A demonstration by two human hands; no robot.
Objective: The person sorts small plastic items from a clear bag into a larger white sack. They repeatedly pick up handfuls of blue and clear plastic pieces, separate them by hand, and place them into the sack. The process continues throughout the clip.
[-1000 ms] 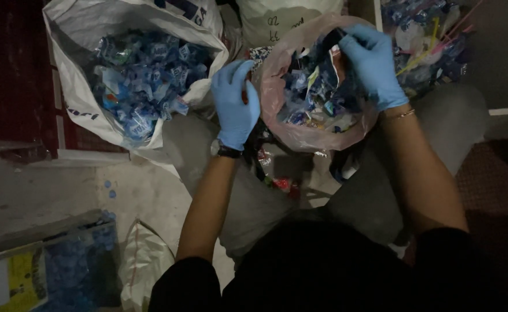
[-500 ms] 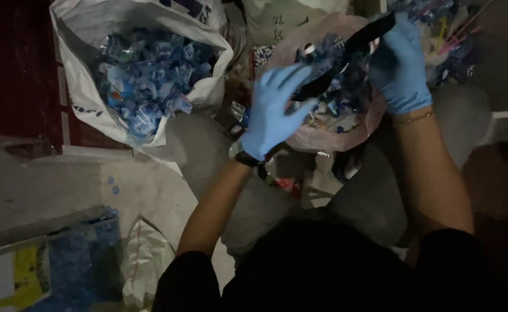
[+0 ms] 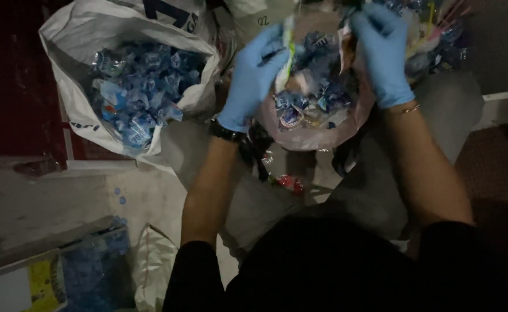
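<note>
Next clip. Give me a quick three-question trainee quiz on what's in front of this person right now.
1. True or false: both hands wear blue gloves.
2. The large white sack to the left of the left hand holds mostly: A) blue and clear plastic wrappers B) red cloth C) metal cans
3. Fill in: the right hand is at the rim of the pink translucent plastic bag, which sits in the person's ___.

Key: 1 true; 2 A; 3 lap

Pink plastic bag point(image 3: 323, 136), open, full of crumpled blue wrappers point(image 3: 317, 95)
</note>
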